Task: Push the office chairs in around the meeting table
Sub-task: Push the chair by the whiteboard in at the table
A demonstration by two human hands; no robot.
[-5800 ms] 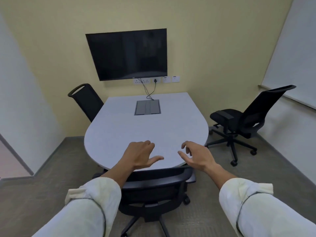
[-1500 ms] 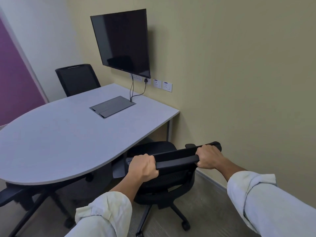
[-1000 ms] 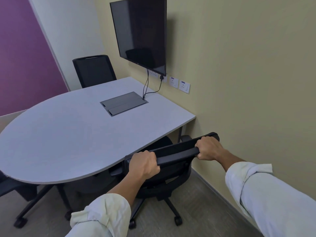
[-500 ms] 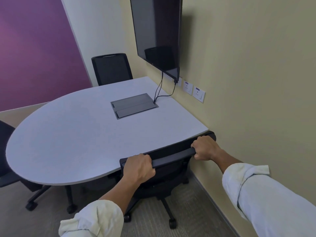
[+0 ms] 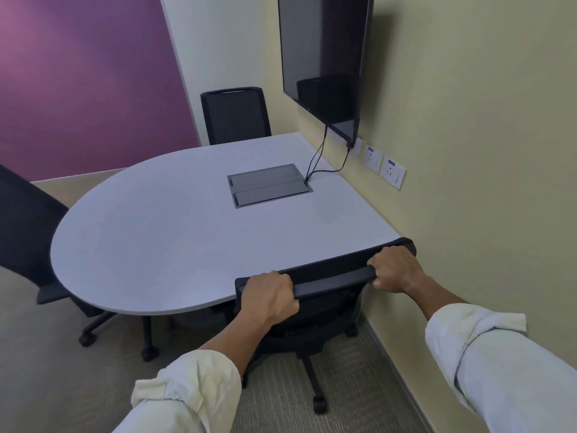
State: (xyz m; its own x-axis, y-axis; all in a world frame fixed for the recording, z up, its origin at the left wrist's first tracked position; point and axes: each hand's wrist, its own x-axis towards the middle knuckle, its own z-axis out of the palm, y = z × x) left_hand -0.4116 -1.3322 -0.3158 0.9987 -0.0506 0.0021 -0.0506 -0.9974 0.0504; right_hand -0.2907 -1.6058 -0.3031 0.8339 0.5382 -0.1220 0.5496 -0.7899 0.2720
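A black office chair (image 5: 331, 278) stands in front of me with its backrest top against the near edge of the pale grey meeting table (image 5: 175, 232). My left hand (image 5: 270, 296) grips the left end of the backrest top. My right hand (image 5: 395, 270) grips the right end, close to the wall. The seat is hidden under the tabletop. A second black chair (image 5: 235, 115) stands tucked at the far side. A third black chair (image 5: 28, 226) stands at the rounded left end.
The yellow wall (image 5: 484, 151) runs close along my right, with a mounted black screen (image 5: 324, 64), sockets (image 5: 384, 165) and cables down to a grey cable hatch (image 5: 268, 189) in the tabletop. A purple wall is at far left. Carpet lies below me.
With both hands on its backrest, the chair has rolled forward until its backrest top meets the table edge. I have stepped closer and the view has turned left.
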